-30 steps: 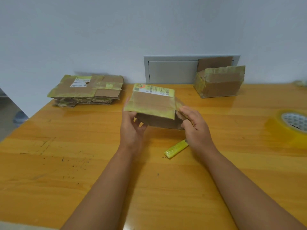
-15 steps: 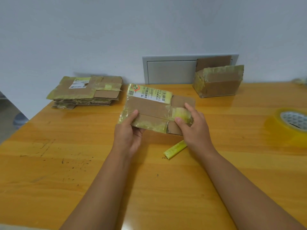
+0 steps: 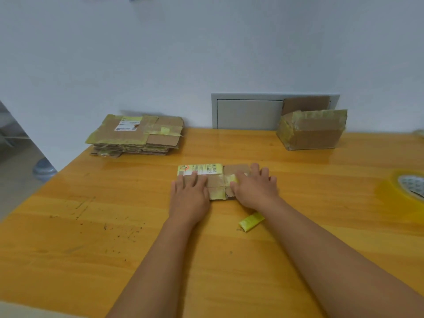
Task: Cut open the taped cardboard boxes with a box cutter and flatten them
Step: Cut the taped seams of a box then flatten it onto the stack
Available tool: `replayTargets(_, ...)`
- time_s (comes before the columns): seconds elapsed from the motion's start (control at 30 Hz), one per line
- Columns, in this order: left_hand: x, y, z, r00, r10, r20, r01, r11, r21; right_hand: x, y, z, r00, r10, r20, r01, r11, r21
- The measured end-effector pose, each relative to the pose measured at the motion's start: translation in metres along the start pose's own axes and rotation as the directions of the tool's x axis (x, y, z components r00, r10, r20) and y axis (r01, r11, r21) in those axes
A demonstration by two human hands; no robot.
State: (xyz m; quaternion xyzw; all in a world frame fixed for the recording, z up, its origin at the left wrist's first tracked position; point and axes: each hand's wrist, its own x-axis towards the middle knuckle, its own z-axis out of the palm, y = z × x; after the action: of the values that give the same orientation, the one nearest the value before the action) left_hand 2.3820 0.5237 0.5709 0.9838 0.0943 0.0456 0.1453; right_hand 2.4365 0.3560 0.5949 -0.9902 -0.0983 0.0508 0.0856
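Grip state: none closed; both hands lie flat, fingers straight, palms down. Left hand (image 3: pixel 188 196) presses the left half of the collapsed cardboard box (image 3: pixel 215 180); right hand (image 3: pixel 254 189) presses its right half, fingers spread over the taped flap. Box lies flat on the tabletop (image 3: pixel 137 226), mid-table, label side up. Judgement: light, stiff corrugated board, likely springy at the creases; glossy tape probably slick, so take hold at bare cardboard edges. Forearms extend forward, roughly parallel, wrists low. Box cutter (image 3: pixel 251 221), yellow-green, lies near the right forearm. Stack of flattened boxes (image 3: pixel 137 136) far left; taped box (image 3: pixel 312 129) stands far right; tape roll (image 3: pixel 406 185) at right edge.
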Motion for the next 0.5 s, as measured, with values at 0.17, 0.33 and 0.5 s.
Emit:
replayTargets(0.17,0.001,0.008,0.002,0.998,0.019,0.057,-0.019,1.000,0.011,0.007,-0.015,0.009,0.959,-0.282,0.008,0.282,0.958,-0.039)
replayTargets(0.33,0.024,-0.003,-0.014,0.995,0.042,0.093,-0.046,0.998,0.042,0.016,-0.013,0.015,0.931,-0.323,0.169,0.325,0.946,0.018)
replayTargets(0.5,0.029,0.004,0.002,0.986,0.112,0.126,-0.118,0.992,0.035,0.018,-0.014,0.016,0.933,-0.299,0.198,0.304,0.953,0.007)
